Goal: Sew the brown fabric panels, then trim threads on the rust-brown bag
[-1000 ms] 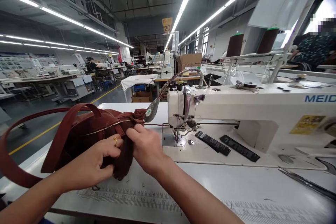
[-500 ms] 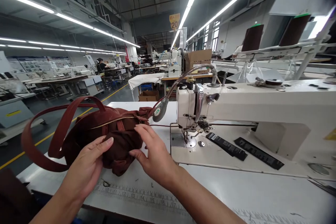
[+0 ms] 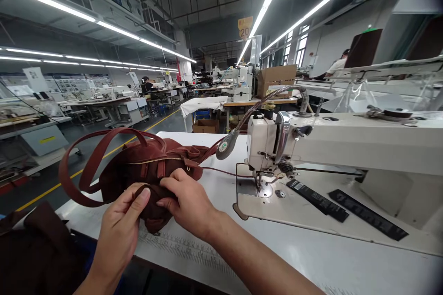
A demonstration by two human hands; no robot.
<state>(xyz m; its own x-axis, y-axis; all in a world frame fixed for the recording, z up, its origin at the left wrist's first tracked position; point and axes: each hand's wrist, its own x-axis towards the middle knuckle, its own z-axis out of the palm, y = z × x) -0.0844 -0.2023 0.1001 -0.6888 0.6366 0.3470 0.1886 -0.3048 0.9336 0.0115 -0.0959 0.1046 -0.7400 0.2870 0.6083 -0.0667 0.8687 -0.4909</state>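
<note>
A dark red bag (image 3: pixel 138 170) with long looped handles and a gold zipper lies on the white table's left part. Its dark lining (image 3: pixel 154 203) bulges out at the front. My left hand (image 3: pixel 125 214) pinches a fold of this lining between thumb and fingers. Just to the right, my right hand (image 3: pixel 183 198) closes on the same lining, thumb below and fingers above; the fingertips are partly hidden in the cloth. A white sewing machine (image 3: pixel 265 147) stands right of the bag, and a dark red strip runs from the bag's side to its needle area.
Black labels (image 3: pixel 316 200) lie on the machine bed. A grey lamp (image 3: pixel 227 144) on a flexible neck hangs beside the machine head. Ruler markings (image 3: pixel 194 251) run along the table's front. Dark cloth (image 3: pixel 38 249) is at lower left. People sit farther back.
The view has turned left, so the machine appears farther right. My hands have come closer together on the lining, and my right hand's fingers have closed in on it.
</note>
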